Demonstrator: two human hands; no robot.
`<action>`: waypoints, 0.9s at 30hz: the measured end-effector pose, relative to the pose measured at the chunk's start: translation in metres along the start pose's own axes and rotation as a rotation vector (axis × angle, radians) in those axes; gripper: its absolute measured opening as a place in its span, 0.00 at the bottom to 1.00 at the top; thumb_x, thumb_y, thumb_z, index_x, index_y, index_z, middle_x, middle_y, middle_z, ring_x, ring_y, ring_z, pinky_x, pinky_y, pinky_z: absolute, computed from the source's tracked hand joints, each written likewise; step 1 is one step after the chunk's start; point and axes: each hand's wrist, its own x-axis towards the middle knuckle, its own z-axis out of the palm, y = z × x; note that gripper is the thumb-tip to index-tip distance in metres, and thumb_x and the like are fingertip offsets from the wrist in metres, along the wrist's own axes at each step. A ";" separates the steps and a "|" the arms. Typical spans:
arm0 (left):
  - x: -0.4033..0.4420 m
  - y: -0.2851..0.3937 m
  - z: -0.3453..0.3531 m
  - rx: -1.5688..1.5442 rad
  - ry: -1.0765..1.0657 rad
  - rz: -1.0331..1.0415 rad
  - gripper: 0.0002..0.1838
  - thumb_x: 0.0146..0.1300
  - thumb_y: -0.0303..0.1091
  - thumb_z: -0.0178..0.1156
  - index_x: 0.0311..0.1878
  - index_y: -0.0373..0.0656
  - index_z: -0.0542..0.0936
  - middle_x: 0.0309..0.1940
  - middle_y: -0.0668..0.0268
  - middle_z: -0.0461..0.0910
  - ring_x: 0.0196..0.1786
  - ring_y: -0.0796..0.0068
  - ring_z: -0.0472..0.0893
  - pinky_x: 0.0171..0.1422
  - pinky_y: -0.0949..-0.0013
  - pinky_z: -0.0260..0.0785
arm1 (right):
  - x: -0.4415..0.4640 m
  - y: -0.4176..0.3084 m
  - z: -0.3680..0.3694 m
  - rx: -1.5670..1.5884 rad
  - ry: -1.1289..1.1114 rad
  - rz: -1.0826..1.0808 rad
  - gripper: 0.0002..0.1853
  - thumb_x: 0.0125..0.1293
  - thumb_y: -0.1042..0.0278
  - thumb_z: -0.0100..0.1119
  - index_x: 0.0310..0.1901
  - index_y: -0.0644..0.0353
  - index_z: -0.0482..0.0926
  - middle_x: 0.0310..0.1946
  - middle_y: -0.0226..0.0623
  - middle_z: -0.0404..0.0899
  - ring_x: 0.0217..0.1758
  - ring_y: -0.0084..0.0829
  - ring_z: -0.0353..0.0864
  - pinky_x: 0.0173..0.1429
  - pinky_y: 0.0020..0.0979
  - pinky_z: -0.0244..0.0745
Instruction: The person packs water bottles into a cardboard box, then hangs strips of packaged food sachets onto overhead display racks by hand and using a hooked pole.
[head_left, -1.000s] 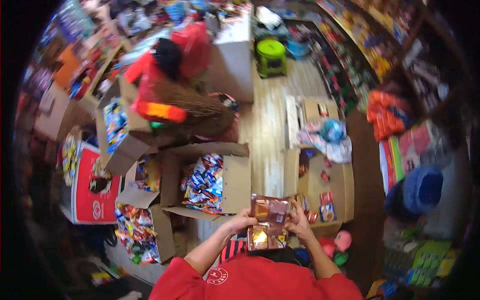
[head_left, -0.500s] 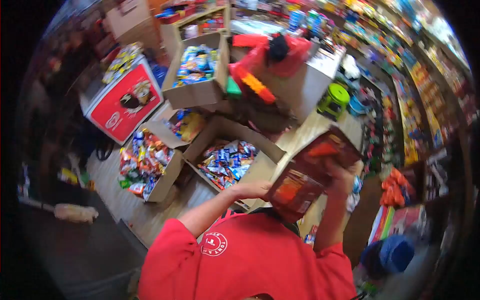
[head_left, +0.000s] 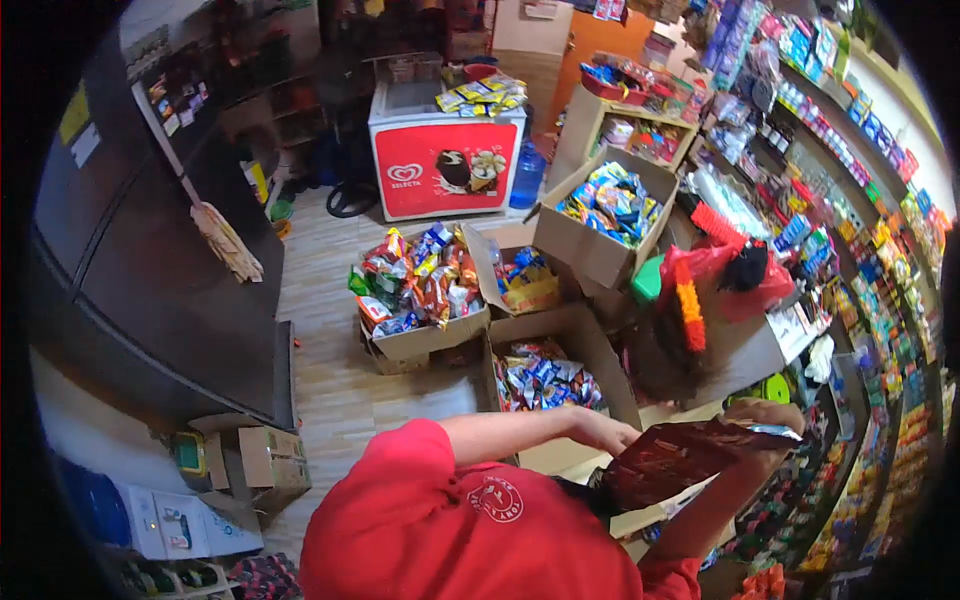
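Observation:
Between my two hands is a large glossy dark red-brown snack bag [head_left: 680, 464], tilted, with a silvery edge at its upper right. My left hand [head_left: 606, 433] is closed at the bag's left end; its fingertips are partly hidden. At the other end, my right hand [head_left: 768, 418] grips the bag near the silvery edge. Just beyond my left hand stands an open cardboard box [head_left: 620, 375] with many small blue, white and red packets [head_left: 548, 380] inside.
More open boxes hold packets: a heaped box [head_left: 430, 342] to the left and a raised box [head_left: 580, 240] farther back. A red-fronted freezer [head_left: 440, 175] stands behind. Stocked shelves [head_left: 880, 290] line the right. A red plastic bag [head_left: 745, 295] lies on the counter.
My view has swung left, so the boxes and freezer appear farther right. The bag is still between both hands but has turned from showing its printed face to lying more edge-on.

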 end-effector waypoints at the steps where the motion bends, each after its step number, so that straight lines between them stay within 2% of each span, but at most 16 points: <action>1: 0.002 0.004 0.001 -0.005 -0.016 0.000 0.29 0.61 0.35 0.59 0.65 0.41 0.62 0.62 0.69 0.66 0.62 0.79 0.62 0.67 0.70 0.53 | 0.018 0.003 -0.002 0.121 -0.089 0.016 0.09 0.56 0.72 0.60 0.33 0.63 0.69 0.19 0.37 0.72 0.20 0.31 0.70 0.24 0.32 0.65; 4: 0.014 0.002 -0.006 0.047 0.021 0.019 0.27 0.61 0.35 0.59 0.62 0.41 0.64 0.58 0.69 0.66 0.60 0.79 0.63 0.65 0.70 0.54 | 0.057 -0.014 0.019 0.457 -0.039 0.002 0.10 0.56 0.71 0.60 0.33 0.62 0.68 0.19 0.36 0.72 0.20 0.30 0.70 0.24 0.32 0.65; 7: 0.022 0.004 -0.011 0.121 0.059 0.011 0.25 0.60 0.35 0.59 0.59 0.41 0.65 0.55 0.69 0.67 0.58 0.79 0.64 0.62 0.70 0.55 | 0.074 -0.021 0.019 0.583 -0.032 -0.034 0.10 0.56 0.69 0.60 0.33 0.61 0.67 0.19 0.36 0.71 0.20 0.29 0.69 0.24 0.31 0.65; 11: 0.032 -0.002 -0.014 0.204 0.076 -0.023 0.22 0.59 0.34 0.59 0.56 0.41 0.66 0.51 0.70 0.68 0.54 0.79 0.65 0.59 0.70 0.57 | 0.086 -0.034 0.011 0.659 -0.043 -0.069 0.11 0.57 0.67 0.60 0.33 0.60 0.67 0.19 0.35 0.71 0.20 0.28 0.69 0.23 0.30 0.64; 16: 0.061 -0.048 -0.006 0.361 0.087 -0.116 0.19 0.59 0.34 0.59 0.51 0.41 0.68 0.46 0.70 0.70 0.50 0.80 0.67 0.55 0.70 0.58 | 0.100 -0.034 0.012 0.717 -0.078 -0.081 0.13 0.58 0.64 0.60 0.33 0.58 0.65 0.19 0.33 0.71 0.19 0.26 0.69 0.23 0.28 0.64; 18: 0.072 -0.060 0.000 0.389 0.085 -0.133 0.17 0.58 0.34 0.59 0.50 0.41 0.69 0.44 0.70 0.70 0.49 0.80 0.67 0.53 0.70 0.59 | 0.088 -0.019 -0.001 0.705 -0.010 0.019 0.14 0.59 0.60 0.58 0.31 0.58 0.64 0.21 0.34 0.72 0.22 0.27 0.71 0.25 0.28 0.66; 27: 0.081 -0.057 0.016 0.415 0.112 -0.091 0.11 0.57 0.33 0.59 0.42 0.41 0.73 0.34 0.71 0.73 0.41 0.80 0.70 0.46 0.70 0.63 | 0.094 -0.031 -0.014 0.750 0.114 0.040 0.15 0.60 0.59 0.56 0.38 0.60 0.65 0.28 0.37 0.73 0.28 0.30 0.72 0.31 0.31 0.69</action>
